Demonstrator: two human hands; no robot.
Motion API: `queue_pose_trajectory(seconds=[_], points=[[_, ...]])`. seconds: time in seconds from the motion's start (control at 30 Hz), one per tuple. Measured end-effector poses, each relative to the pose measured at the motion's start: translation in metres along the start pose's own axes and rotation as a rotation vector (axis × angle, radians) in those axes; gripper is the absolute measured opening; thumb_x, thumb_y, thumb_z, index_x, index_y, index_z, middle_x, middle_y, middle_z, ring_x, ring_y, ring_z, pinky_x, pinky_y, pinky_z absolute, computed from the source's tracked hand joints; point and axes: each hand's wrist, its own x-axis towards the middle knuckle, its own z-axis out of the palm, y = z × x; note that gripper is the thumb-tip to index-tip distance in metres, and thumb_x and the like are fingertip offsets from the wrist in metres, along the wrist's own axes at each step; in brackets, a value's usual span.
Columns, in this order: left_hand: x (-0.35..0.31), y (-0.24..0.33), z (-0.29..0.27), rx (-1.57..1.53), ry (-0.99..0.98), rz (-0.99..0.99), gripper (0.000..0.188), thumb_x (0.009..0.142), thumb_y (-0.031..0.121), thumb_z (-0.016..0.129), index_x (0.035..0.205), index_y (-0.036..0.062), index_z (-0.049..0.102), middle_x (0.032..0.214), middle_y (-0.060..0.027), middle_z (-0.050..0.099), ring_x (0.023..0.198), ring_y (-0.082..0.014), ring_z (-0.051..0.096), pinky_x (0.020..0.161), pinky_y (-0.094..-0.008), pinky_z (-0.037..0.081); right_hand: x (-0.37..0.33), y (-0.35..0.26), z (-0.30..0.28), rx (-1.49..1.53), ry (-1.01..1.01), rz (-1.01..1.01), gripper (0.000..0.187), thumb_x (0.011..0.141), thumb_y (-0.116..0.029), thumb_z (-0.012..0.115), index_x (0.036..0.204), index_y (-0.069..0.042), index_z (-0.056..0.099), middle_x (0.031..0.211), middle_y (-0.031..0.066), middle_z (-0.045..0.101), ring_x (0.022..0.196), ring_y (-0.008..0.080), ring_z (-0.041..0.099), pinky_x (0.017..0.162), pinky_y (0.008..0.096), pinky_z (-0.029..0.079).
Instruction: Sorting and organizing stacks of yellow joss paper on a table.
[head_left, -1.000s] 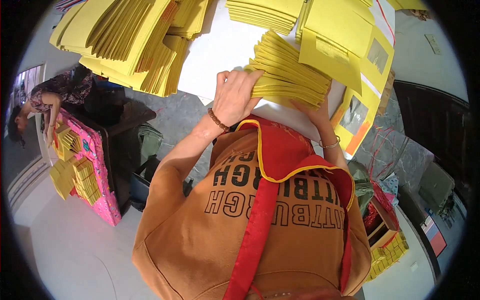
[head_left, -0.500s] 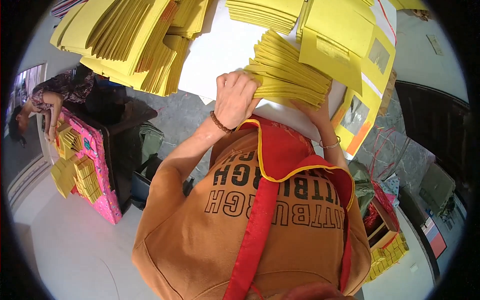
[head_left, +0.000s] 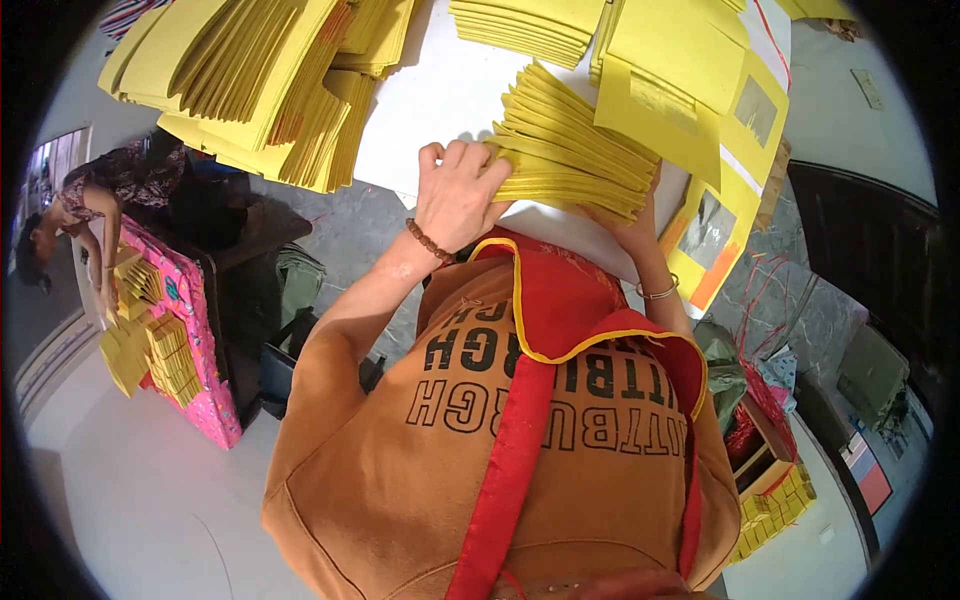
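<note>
A fanned stack of folded yellow paper (head_left: 570,150) lies near the front edge of the white table (head_left: 420,95). My left hand (head_left: 458,190) is closed at the stack's left end, fingers curled, with a brown bead bracelet on its wrist. At the right end, my right hand (head_left: 632,225) holds the stack's near corner; most of its fingers are hidden behind the paper. A thin bangle circles that wrist.
Thick bundles of folded yellow paper (head_left: 230,70) are piled at the far left, and another stack (head_left: 525,25) lies at the back. Yellow sheets with silvery patches (head_left: 710,225) cover the right side. A person (head_left: 125,195) works at a pink-covered table (head_left: 205,340) on the left.
My left hand has shifted slightly left along the stack's end, its fingers drawn back a little. My right hand stays nearly where it was.
</note>
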Motion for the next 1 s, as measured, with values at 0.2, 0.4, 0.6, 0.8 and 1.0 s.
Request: queue_pose_trajectory(seconds=[0.2,0.4,0.6,0.8,1.0], points=[[-0.006,-0.008,0.015,-0.179,0.123,-0.055,0.039,0.065,0.028,0.074,0.095,0.0103,0.058,0.096,-0.0064,0.052,0.090,-0.0237,0.048,0.076,-0.0390,0.031,0.001,-0.007,0.001,0.063,-0.002,0.030,0.122,0.060,-0.018,0.083,0.138,-0.002,-0.010,0.128,0.0167,0.042,0.113,0.0255,0.048,0.095,0.0346,0.040],[-0.001,-0.008,0.018,-0.231,0.322,-0.060,0.040,0.060,0.023,0.075,0.092,0.0090,0.057,0.115,-0.0085,0.051,0.109,-0.0282,0.042,0.085,-0.0419,0.029,-0.006,-0.002,-0.001,0.002,0.018,-0.043,0.123,0.059,-0.020,0.084,0.138,-0.001,-0.008,0.130,0.0170,0.039,0.117,0.0255,0.044,0.098,0.0349,0.037],[-0.007,-0.013,0.025,-0.080,0.293,0.084,0.037,0.062,0.025,0.072,0.091,0.0083,0.056,0.124,-0.0086,0.048,0.116,-0.0270,0.040,0.090,-0.0424,0.026,-0.005,0.005,-0.008,-0.541,-0.117,-0.219,0.114,0.060,-0.022,0.083,0.138,0.001,0.003,0.130,0.0157,0.041,0.116,0.0259,0.045,0.098,0.0340,0.037],[-0.009,-0.014,0.028,-0.036,0.300,0.103,0.037,0.069,0.031,0.069,0.097,0.0101,0.057,0.116,-0.0073,0.051,0.110,-0.0283,0.044,0.089,-0.0423,0.029,-0.007,0.012,-0.007,-0.388,-0.061,-0.110,0.109,0.061,-0.024,0.082,0.137,0.002,0.008,0.128,0.0143,0.044,0.118,0.0240,0.042,0.102,0.0345,0.032],[-0.011,-0.010,0.031,-0.137,0.343,0.134,0.042,0.067,0.024,0.070,0.104,0.0106,0.055,0.098,-0.0065,0.050,0.101,-0.0261,0.046,0.082,-0.0392,0.030,-0.008,0.015,-0.008,-0.336,-0.039,-0.114,0.112,0.061,-0.025,0.083,0.138,0.002,0.005,0.130,0.0150,0.040,0.119,0.0247,0.041,0.101,0.0347,0.032]])
